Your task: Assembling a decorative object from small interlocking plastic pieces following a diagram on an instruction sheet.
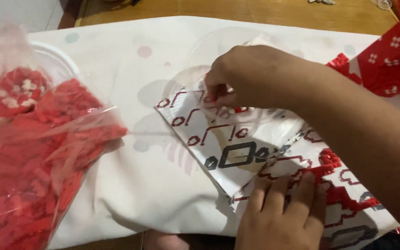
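Both hands are at work over a printed pattern sheet [223, 143]. My right hand [251, 76] reaches in from the right, fingertips pinched on a small red piece inside a clear plastic dish [195, 78] that sits on the sheet's upper edge. My left hand [281, 213], nearer me, lies flat with fingers spread, pressing down a second patterned sheet [348, 203] where red pieces are already laid. Well off to the left of my hands lies a clear plastic bag [33, 153] full of red pieces, on a pale cloth [140, 185] that covers the wooden worktop [255, 11].
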